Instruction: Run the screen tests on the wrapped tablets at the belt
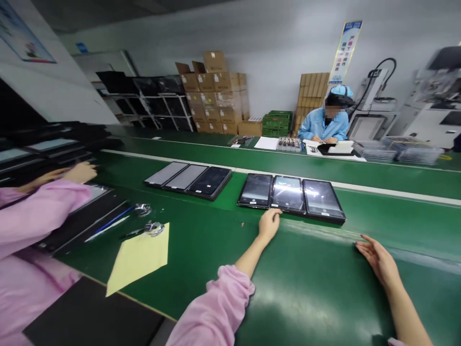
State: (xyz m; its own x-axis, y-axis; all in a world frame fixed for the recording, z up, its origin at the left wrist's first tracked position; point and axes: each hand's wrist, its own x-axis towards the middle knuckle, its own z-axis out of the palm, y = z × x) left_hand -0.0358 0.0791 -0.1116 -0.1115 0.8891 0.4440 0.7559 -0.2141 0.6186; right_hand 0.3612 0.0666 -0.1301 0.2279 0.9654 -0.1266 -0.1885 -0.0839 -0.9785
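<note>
Belt (306, 288), green and glossy, fills the view from left to right. A white strip (360, 185) divides it from a second green lane (360, 166) behind.

Three tablets (290, 194) lie side by side on the belt, screens up, just ahead of the person. The left hand (270, 223) is loosely curled and grips nothing, its fingertips right at the near edge of the middle tablet. The right hand (376, 257) is open, fingers spread, empty. It sits low on the belt, right of the tablets and apart from them.

Further left is another trio (189, 179) of dark slabs, also in a row. Near the front edge lies a yellow sheet (139, 257), with a blue pen (111, 221) and a small shiny item (154, 228) just beyond it. A co-worker's hand (81, 172), in a pink sleeve, reaches over dark trays at far left.

Across the lanes a worker (326, 125) in a blue coat and cap sits over papers and a pad. Clear trays (410, 151) are stacked to that side. Along the grey back wall stand cartons (216, 91), green crates (276, 124) and black racks (151, 103).

As for writing, a tall banner (345, 50) carries yellow and blue characters, too small to read. A poster (25, 41) at top left is blurred, and the carton labels cannot be made out.
</note>
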